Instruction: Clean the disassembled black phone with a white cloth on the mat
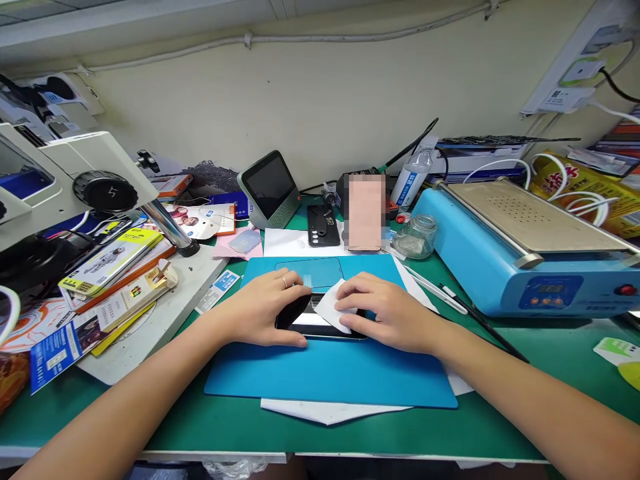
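On the blue mat [330,373] over the green worktop [545,380], a glossy black phone [304,321], streaked by a bright white reflection, is laid flat, gripped near its left end by the fingers of the left hand [263,305]. A white wipe [331,310], partly covering it, is pinched by the right hand's [387,310] fingers.

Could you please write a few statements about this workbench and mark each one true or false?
1. The right hand has its fingers on a white wipe. True.
2. The mat under the hands is red. False: the mat is blue.
3. The left hand wears a ring. True.
4. The glass jar stands to the left of the tilted display. False: the glass jar is to the right of the tilted display.
5. The blue machine is on the right side. True.
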Tool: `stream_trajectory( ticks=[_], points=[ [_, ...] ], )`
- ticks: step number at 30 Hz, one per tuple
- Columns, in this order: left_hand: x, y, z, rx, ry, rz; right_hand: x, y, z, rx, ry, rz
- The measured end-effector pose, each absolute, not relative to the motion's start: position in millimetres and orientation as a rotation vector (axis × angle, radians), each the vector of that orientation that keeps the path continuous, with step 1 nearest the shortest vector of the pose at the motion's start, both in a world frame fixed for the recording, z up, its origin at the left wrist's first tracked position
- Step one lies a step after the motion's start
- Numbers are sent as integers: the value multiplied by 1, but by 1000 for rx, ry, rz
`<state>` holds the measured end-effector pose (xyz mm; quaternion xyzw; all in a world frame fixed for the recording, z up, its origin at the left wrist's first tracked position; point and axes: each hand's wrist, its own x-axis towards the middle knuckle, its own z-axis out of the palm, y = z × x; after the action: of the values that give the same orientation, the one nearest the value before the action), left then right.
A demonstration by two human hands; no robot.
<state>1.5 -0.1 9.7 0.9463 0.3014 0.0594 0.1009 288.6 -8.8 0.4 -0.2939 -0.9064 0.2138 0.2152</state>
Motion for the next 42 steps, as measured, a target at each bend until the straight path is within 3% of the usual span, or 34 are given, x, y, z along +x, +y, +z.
stream_trajectory(
  ticks=[11, 42],
  points=[
    [2, 0, 7, 2788, 884, 212, 286, -15, -2, -470, -2628, 529],
    [2, -3, 10, 2809, 914, 164, 285, -12, 1, -530, -2602, 427]
  ],
)
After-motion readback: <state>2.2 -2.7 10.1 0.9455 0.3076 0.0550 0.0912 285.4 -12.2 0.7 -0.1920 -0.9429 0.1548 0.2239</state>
